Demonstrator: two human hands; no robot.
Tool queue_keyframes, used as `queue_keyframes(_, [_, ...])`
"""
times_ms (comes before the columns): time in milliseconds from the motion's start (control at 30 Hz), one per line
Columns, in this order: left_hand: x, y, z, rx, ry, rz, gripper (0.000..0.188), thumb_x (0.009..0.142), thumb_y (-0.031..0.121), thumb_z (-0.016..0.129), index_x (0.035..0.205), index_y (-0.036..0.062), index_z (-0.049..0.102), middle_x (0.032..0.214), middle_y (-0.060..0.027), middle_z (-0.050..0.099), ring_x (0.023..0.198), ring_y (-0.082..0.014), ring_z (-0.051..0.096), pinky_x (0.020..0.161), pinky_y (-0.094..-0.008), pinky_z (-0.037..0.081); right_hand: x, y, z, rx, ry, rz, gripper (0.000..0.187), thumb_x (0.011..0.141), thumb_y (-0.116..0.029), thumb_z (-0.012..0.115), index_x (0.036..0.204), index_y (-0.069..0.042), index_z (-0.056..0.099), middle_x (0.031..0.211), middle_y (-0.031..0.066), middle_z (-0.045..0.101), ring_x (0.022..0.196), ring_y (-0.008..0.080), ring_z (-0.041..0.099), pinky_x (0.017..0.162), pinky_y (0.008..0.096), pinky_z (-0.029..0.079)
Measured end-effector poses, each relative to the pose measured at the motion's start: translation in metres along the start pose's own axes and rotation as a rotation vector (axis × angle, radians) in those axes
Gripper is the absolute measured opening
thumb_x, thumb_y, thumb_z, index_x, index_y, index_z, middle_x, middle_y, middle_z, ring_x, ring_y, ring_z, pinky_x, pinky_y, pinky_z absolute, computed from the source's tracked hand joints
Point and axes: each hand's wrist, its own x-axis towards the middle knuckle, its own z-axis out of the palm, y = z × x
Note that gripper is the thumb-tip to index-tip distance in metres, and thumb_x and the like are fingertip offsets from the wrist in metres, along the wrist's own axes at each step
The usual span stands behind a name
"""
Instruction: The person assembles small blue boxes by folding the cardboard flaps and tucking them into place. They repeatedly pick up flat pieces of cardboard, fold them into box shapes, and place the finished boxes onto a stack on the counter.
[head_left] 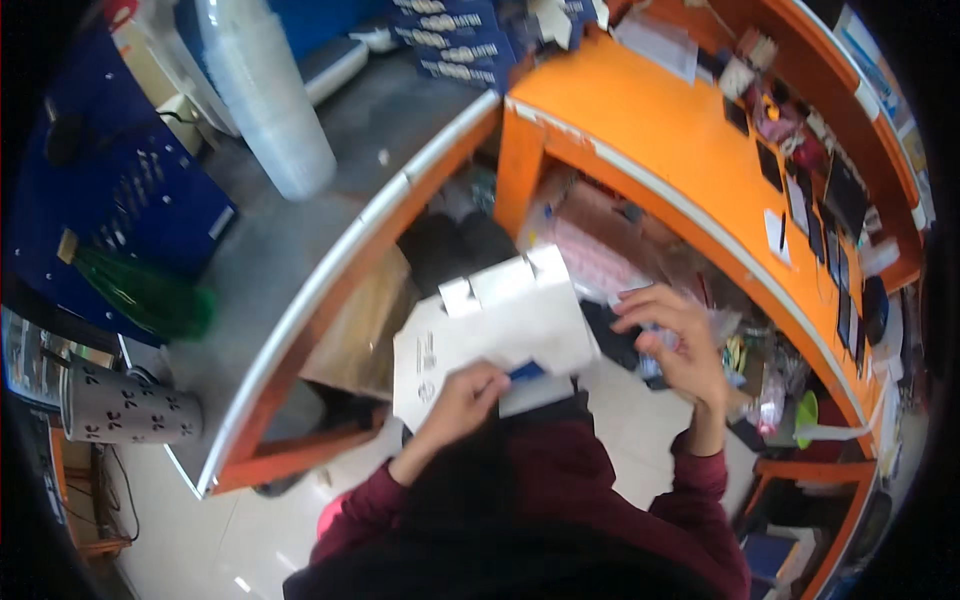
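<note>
A white cardboard carton point(500, 330), with cut flaps along its far edge and small dark print at its left, lies in front of my body. My left hand point(460, 400) grips its near edge, the thumb on top and the other fingers hidden. Beside that thumb a small dark blue patch point(526, 371) shows; whether it is print or a separate piece I cannot tell. Raised to the right of the carton is my right hand point(685, 345), its fingers bent but apart, with nothing visible in them.
On the grey table at left stand a clear-wrapped cylindrical roll point(275, 120), a green bottle point(140, 285) lying down and a patterned cup point(130, 408). Blue boxes point(455, 40) are stacked at the back. Several phones point(815, 235) lie along the orange counter point(640, 125) at right.
</note>
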Motion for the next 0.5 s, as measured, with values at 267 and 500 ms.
queue_keyframes(267, [0.011,0.023,-0.001,0.077,0.043,-0.083,0.017,0.097,0.015,0.065,0.099,-0.0017,0.07,0.082,-0.0152,0.071,0.074,-0.0231,0.067,0.07,-0.0326,0.05,-0.07,0.041,0.101,0.072,0.386,0.19,0.02,0.08,-0.005,0.077,0.097,-0.004,0.067,0.105,0.0092,0.063,0.104,0.0265,0.062,0.096,0.0371,0.045])
queue_keyframes(500, [0.013,0.023,0.02,0.258,0.064,0.057,0.017,0.093,0.013,0.07,0.098,-0.0022,0.072,0.08,-0.0131,0.071,0.068,-0.0209,0.062,0.065,-0.032,0.048,-0.039,0.016,0.122,-0.258,0.215,-0.029,0.01,0.082,-0.009,0.071,0.087,-0.008,0.063,0.086,0.0048,0.057,0.088,0.0269,0.056,0.088,0.0393,0.041])
